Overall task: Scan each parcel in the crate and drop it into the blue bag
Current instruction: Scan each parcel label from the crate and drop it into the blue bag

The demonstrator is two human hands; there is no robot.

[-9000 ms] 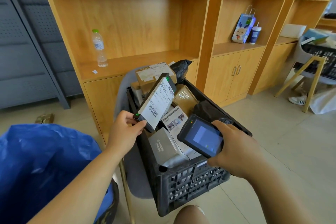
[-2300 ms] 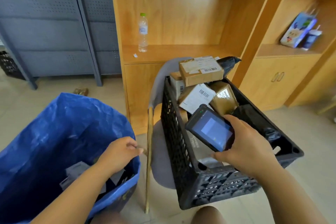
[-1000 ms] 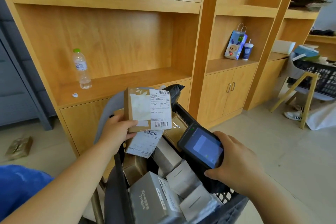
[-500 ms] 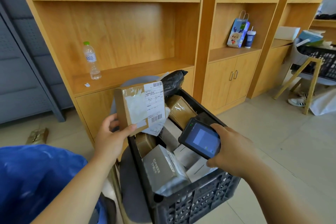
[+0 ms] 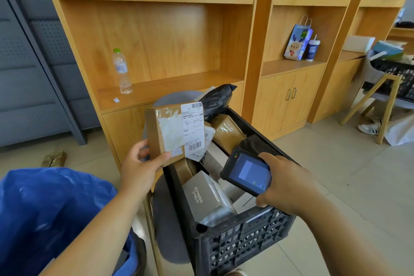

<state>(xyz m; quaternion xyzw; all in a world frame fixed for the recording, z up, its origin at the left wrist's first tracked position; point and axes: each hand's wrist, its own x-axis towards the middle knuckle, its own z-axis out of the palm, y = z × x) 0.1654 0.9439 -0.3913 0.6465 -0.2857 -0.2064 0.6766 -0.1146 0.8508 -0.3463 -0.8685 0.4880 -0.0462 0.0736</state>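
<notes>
Wooden shelving [image 5: 156, 40] behind, cardboard parcel [image 5: 170, 132] pinched in left hand [image 5: 139, 170] just above crate [image 5: 242, 244], scanner [image 5: 248, 172] gripped in right hand [image 5: 289, 186].

My left arm runs in from the lower left, forearm bare and angled upward. My left hand [image 5: 139, 170] grips the parcel [image 5: 172, 132] by its lower left corner, thumb pressed across the front face, fingers curled round the edge behind. My right arm enters from the lower right, also bare. My right hand [image 5: 289, 184] clasps the scanner [image 5: 246, 172] at its right end, back of the hand toward me, fingers curled round it.
</notes>
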